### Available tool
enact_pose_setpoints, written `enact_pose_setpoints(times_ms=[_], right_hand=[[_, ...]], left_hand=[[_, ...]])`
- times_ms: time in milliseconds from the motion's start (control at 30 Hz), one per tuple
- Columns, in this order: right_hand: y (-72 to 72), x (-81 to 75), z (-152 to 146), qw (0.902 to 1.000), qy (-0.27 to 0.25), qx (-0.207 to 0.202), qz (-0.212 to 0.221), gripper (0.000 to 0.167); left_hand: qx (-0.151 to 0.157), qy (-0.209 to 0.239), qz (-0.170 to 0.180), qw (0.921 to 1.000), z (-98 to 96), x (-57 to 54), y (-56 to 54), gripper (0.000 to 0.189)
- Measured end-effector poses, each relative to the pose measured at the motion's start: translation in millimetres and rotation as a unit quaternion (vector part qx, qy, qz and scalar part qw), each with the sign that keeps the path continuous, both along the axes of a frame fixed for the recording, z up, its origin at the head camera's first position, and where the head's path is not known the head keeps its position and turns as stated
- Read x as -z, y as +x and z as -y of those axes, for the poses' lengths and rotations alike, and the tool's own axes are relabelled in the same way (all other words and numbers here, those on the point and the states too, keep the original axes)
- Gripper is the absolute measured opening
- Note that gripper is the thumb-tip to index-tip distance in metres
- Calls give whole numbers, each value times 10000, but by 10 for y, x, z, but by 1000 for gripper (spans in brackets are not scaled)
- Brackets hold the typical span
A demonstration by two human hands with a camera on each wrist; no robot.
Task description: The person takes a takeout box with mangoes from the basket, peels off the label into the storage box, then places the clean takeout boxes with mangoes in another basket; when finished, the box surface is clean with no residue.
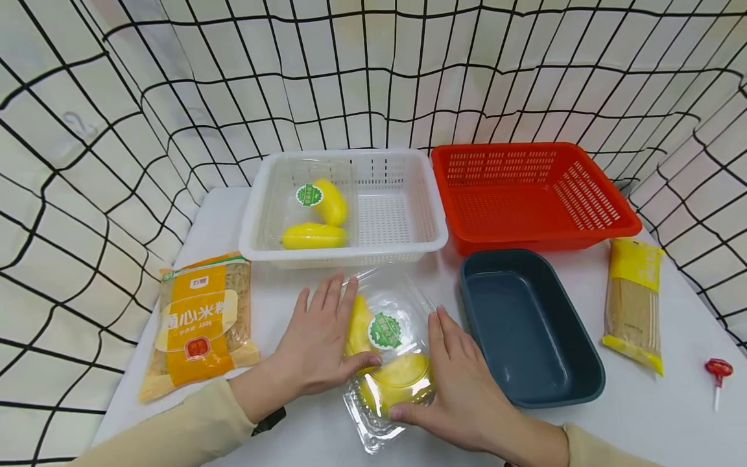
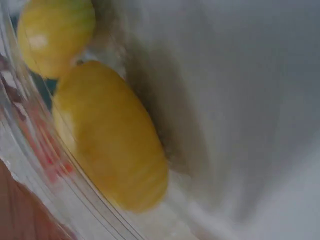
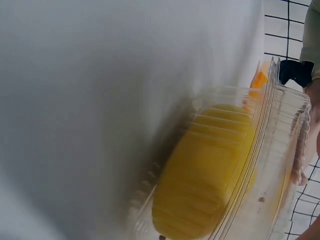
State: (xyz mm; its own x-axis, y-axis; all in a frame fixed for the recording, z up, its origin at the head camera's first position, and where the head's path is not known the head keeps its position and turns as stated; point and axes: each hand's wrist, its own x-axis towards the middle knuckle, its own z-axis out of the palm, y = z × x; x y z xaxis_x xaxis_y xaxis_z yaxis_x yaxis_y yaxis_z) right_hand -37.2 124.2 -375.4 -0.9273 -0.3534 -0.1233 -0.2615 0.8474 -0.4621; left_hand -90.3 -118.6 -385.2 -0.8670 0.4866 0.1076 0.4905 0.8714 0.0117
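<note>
Both the left grip [image 1: 323,340] and right grip [image 1: 461,386] lie straight-fingered, uncurled, along the sides of the clear box [image 1: 403,340], which rests on the bench [image 1: 315,428] near the white basket [image 1: 350,257]; best to press evenly, keep it level and spare the yellow fruit [image 1: 403,379] inside.

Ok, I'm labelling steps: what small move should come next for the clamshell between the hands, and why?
Probably lift the clear mango clamshell toward the white basket: left hand and right hand flank it, and a matching pack fills only its left side.
</note>
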Motion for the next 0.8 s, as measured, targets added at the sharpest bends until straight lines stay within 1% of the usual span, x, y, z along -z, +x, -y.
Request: enact_pose_setpoints(times_ms=[100,233,367,433,533,600,667,733,800], right_hand=[[-31,-15,38,9991,349,-112,-221,135],[-58,-19,82,9974,587,-242,-330,136],[-78,-18,120,9956,738,-432,-390,139],[-88,-20,129,9943,828,-511,-443,141],[-118,-33,137,9930,896,-603,-472,143],[-150,-52,133,9928,921,-689,-347,143],[-195,-78,118,9922,940,-808,-139,143],[-246,-108,85,9908,944,-968,91,144],[-304,-135,39,9880,961,-1179,270,144]], left_hand=[[-442,-119,151,9988,-73,-11,86,118],[-868,-343,245,9953,-148,-31,172,121],[-1137,-495,195,9921,-196,-55,240,124],[-1180,-471,250,9916,-203,-73,261,125],[-1119,-229,623,9915,-158,-131,268,127],[-930,-17,936,9913,-88,-182,253,128],[-640,178,1270,9897,-3,-226,225,128],[-265,275,1451,9887,78,-250,185,129],[135,344,1622,9861,142,-266,139,128]])
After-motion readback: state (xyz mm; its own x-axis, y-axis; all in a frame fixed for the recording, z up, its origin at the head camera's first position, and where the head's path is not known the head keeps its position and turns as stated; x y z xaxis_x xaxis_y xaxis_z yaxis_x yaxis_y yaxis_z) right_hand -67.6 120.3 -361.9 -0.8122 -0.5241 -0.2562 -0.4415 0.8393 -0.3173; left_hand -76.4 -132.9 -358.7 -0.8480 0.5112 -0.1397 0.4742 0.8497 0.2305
